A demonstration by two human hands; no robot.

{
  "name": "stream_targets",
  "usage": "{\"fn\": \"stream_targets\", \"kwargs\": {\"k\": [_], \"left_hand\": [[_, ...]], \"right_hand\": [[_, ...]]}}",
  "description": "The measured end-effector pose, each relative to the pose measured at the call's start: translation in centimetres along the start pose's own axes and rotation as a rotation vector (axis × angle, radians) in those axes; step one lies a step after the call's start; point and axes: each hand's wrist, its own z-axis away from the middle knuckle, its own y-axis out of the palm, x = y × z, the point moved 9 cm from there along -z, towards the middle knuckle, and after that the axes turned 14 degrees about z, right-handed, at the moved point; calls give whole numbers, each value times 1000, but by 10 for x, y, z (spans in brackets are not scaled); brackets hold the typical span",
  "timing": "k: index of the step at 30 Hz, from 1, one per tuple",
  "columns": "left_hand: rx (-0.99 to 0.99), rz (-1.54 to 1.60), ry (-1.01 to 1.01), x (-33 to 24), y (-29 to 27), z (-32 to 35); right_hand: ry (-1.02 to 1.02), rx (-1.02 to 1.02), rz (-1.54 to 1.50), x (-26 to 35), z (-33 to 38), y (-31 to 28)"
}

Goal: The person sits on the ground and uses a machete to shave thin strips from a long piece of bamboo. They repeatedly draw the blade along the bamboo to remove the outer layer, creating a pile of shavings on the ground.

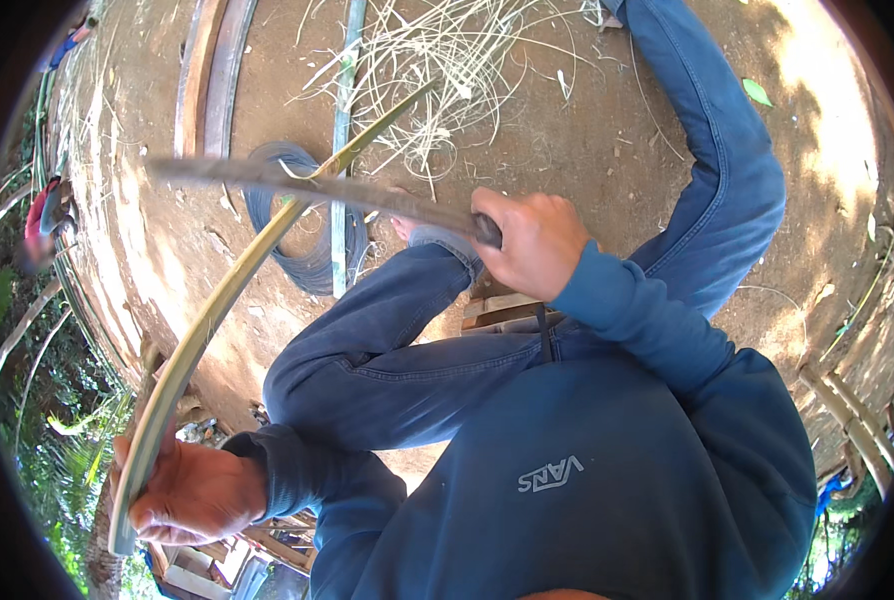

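Long, curved, yellow-green bamboo strip (199, 330) crossed by a long, dark, flat metal blade (387, 197). Sound practice would likely keep the blade at a shallow angle, its strokes light and even, with the left hand (197, 490) well clear of the edge. The strip runs diagonally from the left grip, closed around it near its lower end; the right hand (535, 240) is clamped on the blade's dark handle (487, 231), apart from the strip.

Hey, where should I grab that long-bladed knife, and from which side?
Probably by its dark handle, coming from the right, where the right hand grips it: the long blade extends left from there, crossing the bamboo strip, so that end looks unsafe to hold.
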Motion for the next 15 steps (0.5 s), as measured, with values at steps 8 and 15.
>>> {"fn": "stream_targets", "kwargs": {"k": [8, 15], "left_hand": [[32, 17, -49, -2, 7, -5], [-16, 29, -70, 7, 2, -3]], "right_hand": [[95, 12, 5, -41, -24, 26], [18, 104, 42, -7, -6, 11]]}}
